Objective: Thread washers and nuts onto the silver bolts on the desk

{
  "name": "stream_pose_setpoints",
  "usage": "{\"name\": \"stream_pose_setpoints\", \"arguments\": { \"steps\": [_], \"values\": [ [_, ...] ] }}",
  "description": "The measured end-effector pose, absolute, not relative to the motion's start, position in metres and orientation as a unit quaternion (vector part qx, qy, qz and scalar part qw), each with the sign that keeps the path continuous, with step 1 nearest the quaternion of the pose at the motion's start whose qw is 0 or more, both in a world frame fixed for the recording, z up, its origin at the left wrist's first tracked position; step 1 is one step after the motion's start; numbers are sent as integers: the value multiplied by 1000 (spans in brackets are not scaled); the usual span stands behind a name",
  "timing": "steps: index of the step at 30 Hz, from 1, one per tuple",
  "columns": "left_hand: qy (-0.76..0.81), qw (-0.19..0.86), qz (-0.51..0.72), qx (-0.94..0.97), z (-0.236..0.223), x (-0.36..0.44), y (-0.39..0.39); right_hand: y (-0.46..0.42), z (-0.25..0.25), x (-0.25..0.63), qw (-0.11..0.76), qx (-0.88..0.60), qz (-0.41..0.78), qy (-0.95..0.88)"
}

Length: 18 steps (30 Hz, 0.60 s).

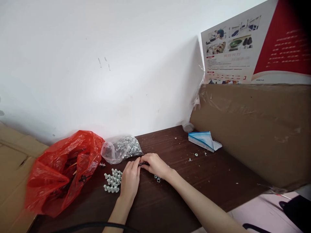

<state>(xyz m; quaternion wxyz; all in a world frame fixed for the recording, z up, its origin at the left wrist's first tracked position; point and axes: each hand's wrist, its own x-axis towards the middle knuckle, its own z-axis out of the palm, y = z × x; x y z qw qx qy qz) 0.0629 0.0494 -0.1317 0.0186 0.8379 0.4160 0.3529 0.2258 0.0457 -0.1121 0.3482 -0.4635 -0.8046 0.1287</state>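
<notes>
My left hand [130, 179] and my right hand [155, 165] meet at their fingertips over the dark wooden table [194, 187]. Both are closed in a pinch on a small dark part [142, 164] that I cannot make out. Left of my left hand stands a cluster of several small silver bolts [112, 181]. A few more metal pieces [157, 178] lie under my right wrist. Just beyond the hands lies a clear plastic bag of silver hardware [122, 149].
A red plastic bag [62, 171] with dark parts inside sits at the left. A blue and white tissue pack [203, 140] lies at the back right beside a large cardboard panel [255, 129]. A white wall [97, 64] stands behind, a poster [255, 48] above the cardboard.
</notes>
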Motion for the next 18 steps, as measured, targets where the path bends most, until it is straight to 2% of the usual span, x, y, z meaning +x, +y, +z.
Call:
{"name": "stream_pose_setpoints", "arguments": {
  "steps": [7,18],
  "values": [
    [440,37,335,832,-133,61,50,47,-115,223,339,-466,122,-808],
    [458,104,374,799,-149,48,52,50,-117,222,386,-477,232,-755]
  ]
}}
